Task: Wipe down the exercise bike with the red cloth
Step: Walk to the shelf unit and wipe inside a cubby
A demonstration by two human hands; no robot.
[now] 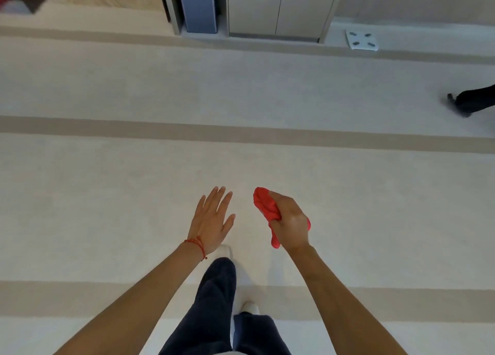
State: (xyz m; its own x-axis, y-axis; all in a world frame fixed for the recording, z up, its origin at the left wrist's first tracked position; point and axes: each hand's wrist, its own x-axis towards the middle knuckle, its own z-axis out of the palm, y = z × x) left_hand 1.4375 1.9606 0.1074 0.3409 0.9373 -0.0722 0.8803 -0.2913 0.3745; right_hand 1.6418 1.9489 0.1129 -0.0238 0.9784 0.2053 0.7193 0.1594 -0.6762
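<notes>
1. Head view looks down on a pale floor (134,194) crossed by tan bands; the person's legs in dark trousers (214,301) are mid-stride, one white shoe ahead of the other.
2. The right hand (290,220) has its fingers clamped around the red cloth (265,207), which is bunched into a wad with one end sticking out in front of the knuckles and a tail hanging below the palm (a carrying grip, I judge, not a wiping one).
3. The left hand (211,218) is empty, its fingers spread apart and flat, palm down, well apart from the cloth; a red string bracelet (197,243) sits at the wrist. It looks free to steady or balance.
4. No exercise bike shows anywhere in the frame, so wiping has not begun; the step in hand is probably walking to it.
5. Room to move is wide: the floor ahead is bare up to the cabinet doors (278,6) and a blue-grey panel (198,6) along the far wall.
6. Edges to mind: a white bathroom scale (361,40) lies near the far wall, and another person's dark foot (468,101) enters at the right edge.
</notes>
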